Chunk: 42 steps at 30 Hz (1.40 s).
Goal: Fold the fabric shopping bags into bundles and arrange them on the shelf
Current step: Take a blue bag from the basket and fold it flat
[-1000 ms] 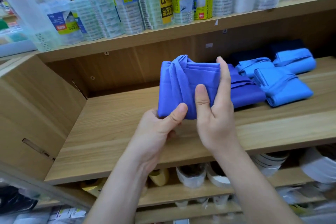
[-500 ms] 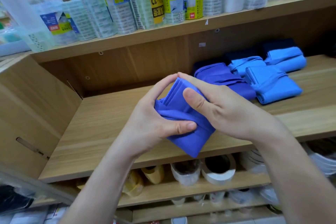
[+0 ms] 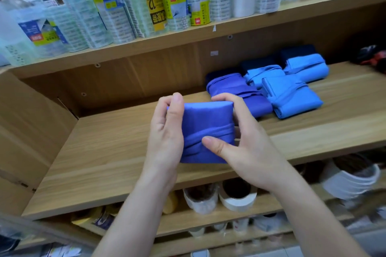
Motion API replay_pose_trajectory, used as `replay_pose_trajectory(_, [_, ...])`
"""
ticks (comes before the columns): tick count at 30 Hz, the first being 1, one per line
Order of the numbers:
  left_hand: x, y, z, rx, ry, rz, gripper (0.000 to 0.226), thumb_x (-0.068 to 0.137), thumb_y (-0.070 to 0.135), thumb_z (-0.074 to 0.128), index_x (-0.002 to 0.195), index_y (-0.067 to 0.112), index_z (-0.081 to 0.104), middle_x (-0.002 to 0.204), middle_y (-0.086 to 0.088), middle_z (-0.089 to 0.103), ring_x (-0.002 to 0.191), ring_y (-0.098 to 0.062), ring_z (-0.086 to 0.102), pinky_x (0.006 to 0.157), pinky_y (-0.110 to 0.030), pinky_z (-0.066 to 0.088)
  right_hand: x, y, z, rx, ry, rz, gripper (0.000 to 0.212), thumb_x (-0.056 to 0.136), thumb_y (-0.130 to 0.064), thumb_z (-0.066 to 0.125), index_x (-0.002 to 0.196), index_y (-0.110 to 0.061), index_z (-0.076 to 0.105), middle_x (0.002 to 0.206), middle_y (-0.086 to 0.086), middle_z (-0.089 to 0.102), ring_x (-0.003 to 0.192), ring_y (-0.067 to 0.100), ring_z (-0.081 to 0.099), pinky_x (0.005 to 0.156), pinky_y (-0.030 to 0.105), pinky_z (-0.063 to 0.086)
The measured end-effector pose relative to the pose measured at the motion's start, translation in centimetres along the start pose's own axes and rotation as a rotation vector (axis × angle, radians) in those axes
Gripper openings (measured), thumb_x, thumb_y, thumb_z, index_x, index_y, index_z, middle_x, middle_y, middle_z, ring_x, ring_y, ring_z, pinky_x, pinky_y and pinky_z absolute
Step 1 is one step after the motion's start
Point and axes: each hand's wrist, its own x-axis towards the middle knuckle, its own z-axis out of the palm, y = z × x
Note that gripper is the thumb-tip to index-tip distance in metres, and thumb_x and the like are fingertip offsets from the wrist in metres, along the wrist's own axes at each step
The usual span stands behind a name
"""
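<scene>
I hold a royal-blue fabric bag bundle (image 3: pixel 206 123) above the wooden shelf (image 3: pixel 117 152), folded into a flat rectangle with its strap wound across the lower half. My left hand (image 3: pixel 167 133) grips its left edge, fingers curled behind it. My right hand (image 3: pixel 240 142) grips the right side, thumb pressing on the strap at the front. On the shelf behind lie a similar royal-blue bundle (image 3: pixel 238 92) and three light-blue bundles (image 3: pixel 290 98), with dark navy ones (image 3: pixel 259 62) at the back.
The upper shelf (image 3: pixel 208 33) carries packs of clear tape rolls. The lower shelf (image 3: pixel 208 221) holds tape rolls (image 3: pixel 238 196) and white containers. A wooden side panel (image 3: pixel 31 127) closes the shelf's left end. A dark red-and-black object (image 3: pixel 373 58) sits far right.
The bundle was turned from a loose upright fold, tipped between both hands, into a flat rectangle with the strap wrapped round it. My hands moved to its two sides.
</scene>
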Motion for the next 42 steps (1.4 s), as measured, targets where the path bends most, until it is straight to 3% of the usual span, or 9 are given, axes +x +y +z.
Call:
replay_pose_trajectory(8, [-0.9, -1.1, 3.5, -0.015, 0.010, -0.004, 0.031, 0.103, 0.021, 0.042, 0.092, 0.028, 0.069, 0.091, 0.002, 0.069, 0.085, -0.018, 0.061, 0.083, -0.041, 0.051, -0.9, 1.0, 1.0, -0.096, 0.355, -0.149, 0.039, 0.091, -0.026, 0.063, 0.128, -0.022, 0.050, 0.120, -0.008, 0.059, 0.109, 0.008, 0.057, 0.095, 0.021, 0.044])
replay_pose_trajectory(15, [-1.2, -1.3, 1.8, 0.445, -0.383, 0.305, 0.039, 0.087, 0.039, 0.058, 0.126, 0.042, 0.059, 0.123, 0.015, 0.060, 0.116, -0.013, 0.054, 0.098, -0.034, 0.043, -1.5, 0.4, -4.7, -0.362, 0.204, -0.197, 0.036, 0.084, -0.031, 0.066, 0.118, -0.035, 0.055, 0.108, -0.013, 0.061, 0.101, 0.011, 0.060, 0.083, 0.038, 0.051])
replay_pose_trajectory(19, [-0.5, 0.2, 1.6, 0.536, -0.643, 0.344, 0.049, 0.080, 0.023, 0.075, 0.125, 0.028, 0.058, 0.114, 0.014, 0.066, 0.107, -0.007, 0.061, 0.091, -0.029, 0.047, -2.4, -0.9, -6.9, -0.449, -0.018, -0.304, 0.075, 0.078, -0.043, 0.075, 0.140, -0.052, 0.034, 0.113, -0.014, 0.061, 0.095, 0.011, 0.062, 0.080, 0.029, 0.053])
replay_pose_trajectory(23, [-0.2, 0.3, 2.1, 0.179, -0.638, 0.301, 0.034, 0.076, 0.012, 0.073, 0.106, 0.021, 0.059, 0.103, 0.017, 0.067, 0.098, -0.001, 0.062, 0.084, -0.018, 0.047, -3.5, 0.2, -8.7, -0.113, -0.004, -0.286, 0.087, 0.067, -0.025, 0.085, 0.139, -0.044, 0.039, 0.115, -0.008, 0.060, 0.102, 0.020, 0.062, 0.091, 0.028, 0.049])
replay_pose_trajectory(27, [-0.2, -0.2, 3.7, 0.228, -0.527, 0.327, 0.047, 0.073, -0.007, 0.075, 0.109, 0.019, 0.062, 0.123, 0.005, 0.066, 0.113, -0.007, 0.062, 0.093, -0.020, 0.048, -4.6, 2.9, -8.4, -0.495, 0.281, -0.488, 0.047, 0.076, 0.000, 0.072, 0.121, -0.013, 0.065, 0.115, 0.008, 0.063, 0.103, 0.025, 0.062, 0.087, 0.033, 0.049])
replay_pose_trajectory(31, [-0.1, 0.0, 4.4, 0.064, -0.276, 0.065, 0.031, 0.095, -0.007, 0.051, 0.109, 0.017, 0.065, 0.100, -0.010, 0.068, 0.070, -0.013, 0.065, 0.063, -0.022, 0.055, -5.1, 5.1, -9.1, -0.797, 0.446, -0.531, 0.041, 0.078, 0.007, 0.064, 0.115, -0.010, 0.072, 0.107, 0.019, 0.062, 0.089, 0.035, 0.056, 0.078, 0.026, 0.041])
replay_pose_trajectory(34, [-0.4, -0.6, 4.5, 0.115, -0.316, -0.074, 0.017, 0.097, 0.019, 0.053, 0.103, 0.017, 0.069, 0.098, -0.010, 0.071, 0.069, -0.014, 0.065, 0.067, -0.030, 0.056, -5.3, 6.7, -8.8, -0.895, 0.359, -0.497, 0.038, 0.084, -0.003, 0.055, 0.115, -0.013, 0.073, 0.108, 0.018, 0.060, 0.092, 0.034, 0.052, 0.080, 0.035, 0.046])
replay_pose_trajectory(39, [-0.7, -3.1, 5.0, 0.560, -0.311, 0.281, 0.028, 0.078, 0.013, 0.081, 0.098, 0.030, 0.069, 0.106, 0.013, 0.061, 0.081, -0.006, 0.056, 0.069, -0.021, 0.053, -5.4, 6.7, -9.4, -0.762, 0.077, -0.339, 0.045, 0.086, -0.044, 0.060, 0.123, -0.021, 0.069, 0.118, 0.004, 0.051, 0.101, 0.021, 0.047, 0.089, 0.022, 0.037])
replay_pose_trajectory(42, [-0.5, -4.1, 4.8, 0.613, -0.248, 0.355, 0.033, 0.077, 0.019, 0.082, 0.105, 0.031, 0.069, 0.113, 0.016, 0.055, 0.096, -0.001, 0.054, 0.075, -0.018, 0.050, -4.9, 6.9, -10.2, -0.608, 0.120, -0.250, 0.043, 0.087, -0.048, 0.057, 0.119, -0.023, 0.070, 0.114, -0.002, 0.052, 0.097, 0.016, 0.054, 0.087, 0.028, 0.047])
